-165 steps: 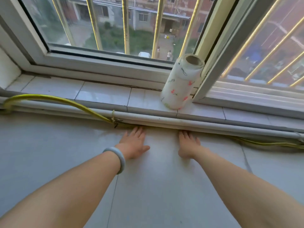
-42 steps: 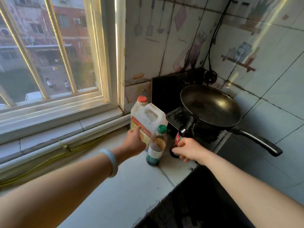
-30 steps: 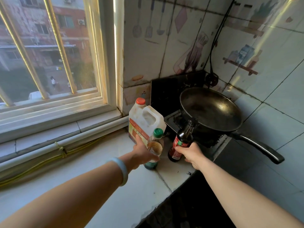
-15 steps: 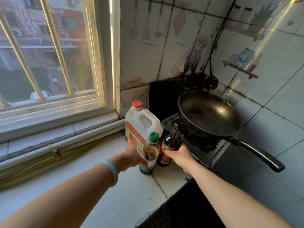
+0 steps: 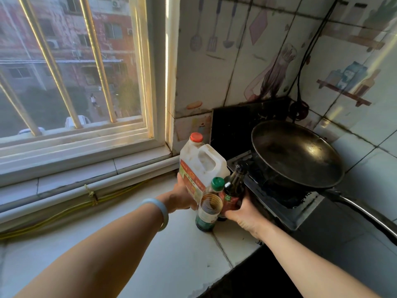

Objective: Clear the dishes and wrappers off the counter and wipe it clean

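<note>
A single wide-angle camera worn on the head looks forward and down along both forearms onto the pale tiled table (image 5: 176, 261), close above it. The view faces the corner where the barred white-framed window (image 5: 90, 134) meets the illustrated tiled wall (image 5: 225, 67), straight lines bowing toward the frame edges.

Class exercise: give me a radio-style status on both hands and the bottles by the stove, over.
Left hand on white jug. Right hand gripping dark bottle. Green-capped bottle stands between them on counter. Wok close right.
</note>
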Tool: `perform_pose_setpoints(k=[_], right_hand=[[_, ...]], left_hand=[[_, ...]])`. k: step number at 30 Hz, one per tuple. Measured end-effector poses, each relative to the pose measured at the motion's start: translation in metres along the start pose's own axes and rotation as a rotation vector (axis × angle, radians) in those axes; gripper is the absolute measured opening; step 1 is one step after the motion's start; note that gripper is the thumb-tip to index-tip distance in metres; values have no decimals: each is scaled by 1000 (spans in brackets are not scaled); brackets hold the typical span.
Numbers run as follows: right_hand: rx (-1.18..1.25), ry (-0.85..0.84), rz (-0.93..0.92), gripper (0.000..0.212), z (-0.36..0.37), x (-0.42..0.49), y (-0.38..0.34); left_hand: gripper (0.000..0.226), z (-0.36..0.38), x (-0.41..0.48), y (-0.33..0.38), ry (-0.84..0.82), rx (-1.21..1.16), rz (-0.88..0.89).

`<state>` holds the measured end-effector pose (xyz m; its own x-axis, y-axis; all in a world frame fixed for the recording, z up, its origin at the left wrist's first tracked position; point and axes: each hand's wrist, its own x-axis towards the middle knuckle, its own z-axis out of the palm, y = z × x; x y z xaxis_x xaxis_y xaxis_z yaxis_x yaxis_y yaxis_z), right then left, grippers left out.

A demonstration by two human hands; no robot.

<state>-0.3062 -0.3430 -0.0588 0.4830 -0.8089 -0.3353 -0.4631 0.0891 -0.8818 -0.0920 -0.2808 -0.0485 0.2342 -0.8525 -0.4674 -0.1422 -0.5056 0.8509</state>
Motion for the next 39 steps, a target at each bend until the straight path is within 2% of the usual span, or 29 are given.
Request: perform_pose_setpoints(k=[2, 5, 9, 11, 16, 20, 24, 28, 31, 33, 37, 39], right_hand=[[3, -13, -34, 115, 11, -8, 5], [22, 86, -57, 136, 30, -9, 16], [63, 208, -51, 136, 48, -3, 26], [68, 209, -42, 130, 49, 0, 29], [57, 175, -84, 136, 36, 5, 27], [68, 101, -108, 140, 25, 4, 20], [55, 114, -83, 144, 26, 0, 22], [16, 79, -65, 136, 23, -2, 18], [-9, 66, -57, 142, 23, -5, 16], [-36, 75, -32, 141, 25, -6, 16], [-171, 68, 64, 115, 27, -10, 23], [-279, 23, 111, 98, 30, -18, 20]], left_hand=[[134, -2, 6, 1, 10, 5, 20], [155, 2, 30, -6, -27, -44, -5], [153, 8, 33, 0, -5, -88, -16], [148, 8, 31, 5, -1, -73, -20], [144, 4, 21, 5, -19, -93, -10], [134, 10, 12, 5, 23, -73, 6], [127, 18, 12, 6, 81, -56, -10], [90, 21, 4, 5, -12, -60, -68], [92, 23, 5, 0, 22, 25, -75], [84, 24, 5, -4, 31, 67, -69], [57, 21, -26, -4, 8, 188, -4], [59, 16, -36, -7, 72, 201, -36]])
